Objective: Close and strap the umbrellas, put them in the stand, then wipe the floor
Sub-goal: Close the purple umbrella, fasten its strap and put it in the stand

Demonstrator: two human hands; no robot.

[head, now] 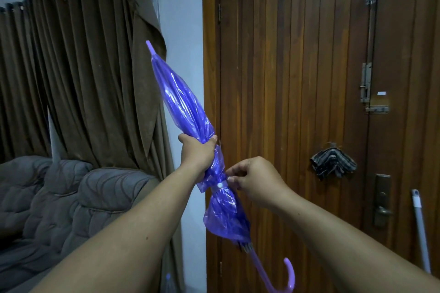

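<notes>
A closed purple see-through umbrella point(183, 107) is held up at a slant, tip toward the upper left, hooked handle point(289, 273) at the lower right. My left hand point(197, 152) grips the folded canopy around its middle. My right hand point(252, 178) pinches the strap at the canopy's waist, next to a white snap button point(220, 185). The strap wraps around the gathered plastic there. A second purple umbrella tip point(168, 277) pokes up at the bottom edge, mostly hidden.
A brown wooden door point(297, 78) fills the right, with a striped cloth point(333, 165) hanging on it. A grey pole point(421, 231) leans at the right edge. A grey padded sofa point(71, 197) and brown curtains point(71, 66) are at the left.
</notes>
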